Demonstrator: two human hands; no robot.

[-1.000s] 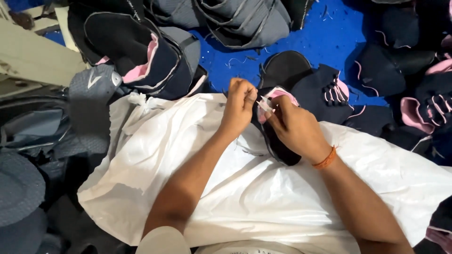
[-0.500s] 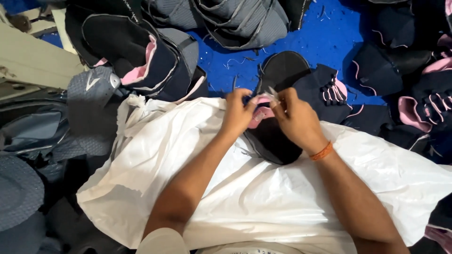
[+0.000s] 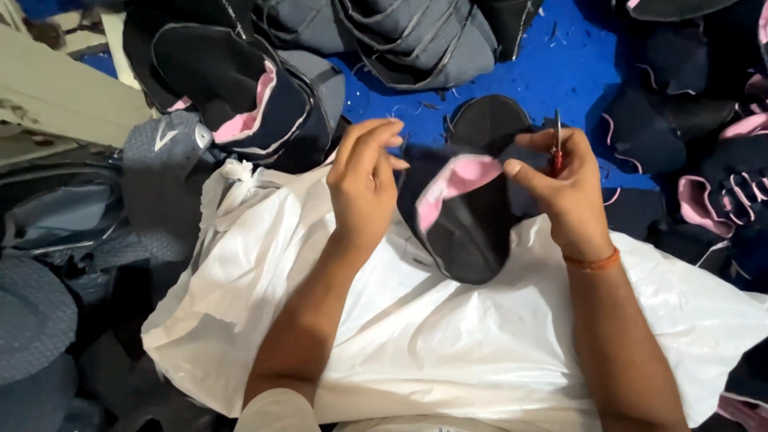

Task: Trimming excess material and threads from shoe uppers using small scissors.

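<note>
A dark navy shoe upper with pink lining [image 3: 460, 212] lies on a white plastic sheet [image 3: 432, 336] over my lap. My right hand [image 3: 556, 180] grips a small red-handled thread snipper [image 3: 556, 148], blade pointing up, and its thumb rests on the upper's pink edge. My left hand [image 3: 364, 180] hovers just left of the upper with thumb and fingertips pinched together; what they pinch is too small to see. An orange band circles my right wrist.
Piles of dark and pink shoe uppers [image 3: 240, 88] sit at the top left and along the right [image 3: 712, 184]. Grey uppers [image 3: 416, 36] lie at the top on a blue surface [image 3: 576, 72]. Grey soles [image 3: 36, 320] stack at the left.
My hands have pulled apart from the upper's pink edge. The left hand moved left with fingers pinched, the right hand moved right and raised the snipper.
</note>
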